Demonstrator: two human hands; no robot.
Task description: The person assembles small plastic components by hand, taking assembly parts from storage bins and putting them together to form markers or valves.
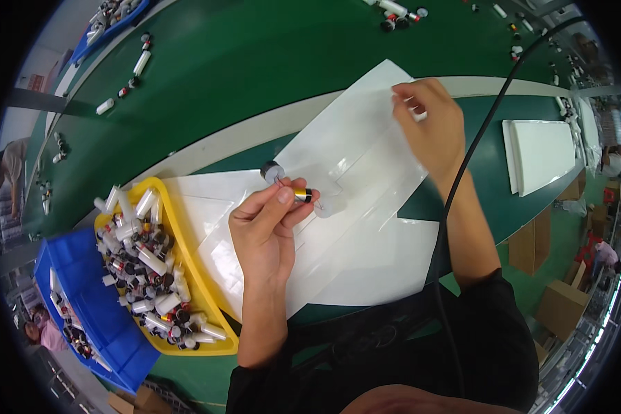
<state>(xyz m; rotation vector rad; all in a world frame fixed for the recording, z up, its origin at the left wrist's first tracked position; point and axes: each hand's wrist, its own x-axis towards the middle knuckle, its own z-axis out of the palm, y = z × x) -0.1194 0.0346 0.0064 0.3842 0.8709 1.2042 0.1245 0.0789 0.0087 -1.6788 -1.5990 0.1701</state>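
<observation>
While pinching a small gold-and-black capped part [302, 194] between thumb and fingers, left hand [265, 231] closed around it. Just past that grip: a grey round cap [272, 170] on a thin wire, touching the clear plastic bag [352, 172]. Beyond and to the right of the grip, right hand [431, 124] pressed together on the bag's far edge, pinching it. Under the grip, white sheets [386, 262] spread on a green table [255, 83]. Left of the grip, a yellow bin [214, 303] heaped with small white and black parts, touching a blue bin [96, 290] beyond it. Far off, loose parts scattered on the green surface, a white tray [541, 155], cardboard boxes [562, 307] on the floor. Hard to make out: bin contents, too small and jumbled; black cable [462, 172] cut off below; people at the rim blurred.
</observation>
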